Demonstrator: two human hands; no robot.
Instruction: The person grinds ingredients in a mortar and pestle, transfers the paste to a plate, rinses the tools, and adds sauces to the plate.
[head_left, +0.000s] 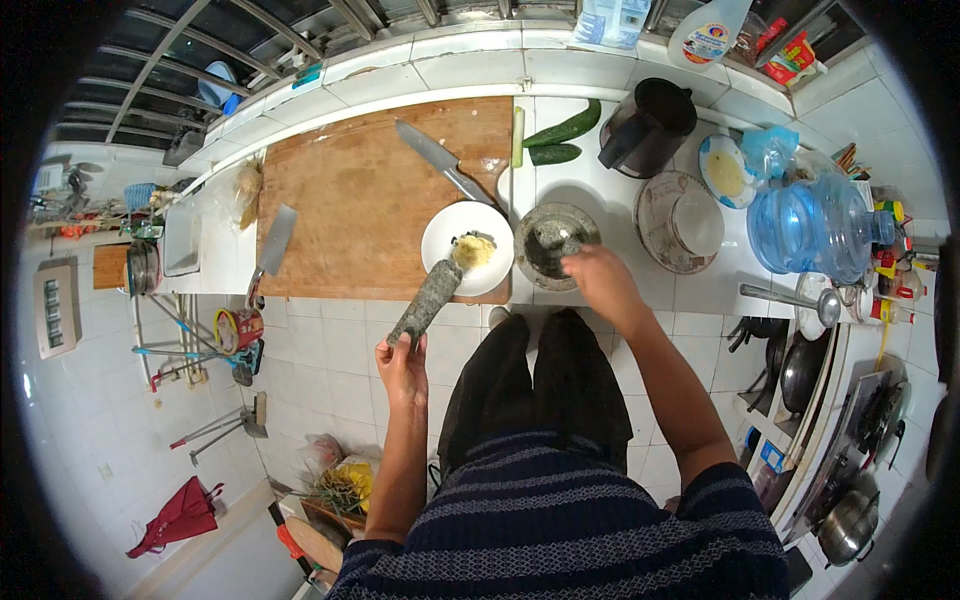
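Note:
My left hand (403, 367) grips the lower end of a grey stone pestle (426, 304), tilted so that its upper end rests over the edge of a white plate (437, 238). On that plate lies a mound of pale yellow mash (474, 251). A speckled stone mortar (528, 266) stands right of the plate. My right hand (604, 283) is at the mortar's right rim, with its fingertips over the opening; whether it holds anything is hidden. A kitchen knife (435, 150) lies on the wooden cutting board (345, 187), its handle towards the plate.
A cleaver (279, 238) lies at the board's left edge. Cucumber pieces (564, 126) lie behind the mortar, beside a dark kettle (660, 120). Further right are a patterned plate (651, 225) with a white bowl (697, 223), and a large blue water bottle (806, 225).

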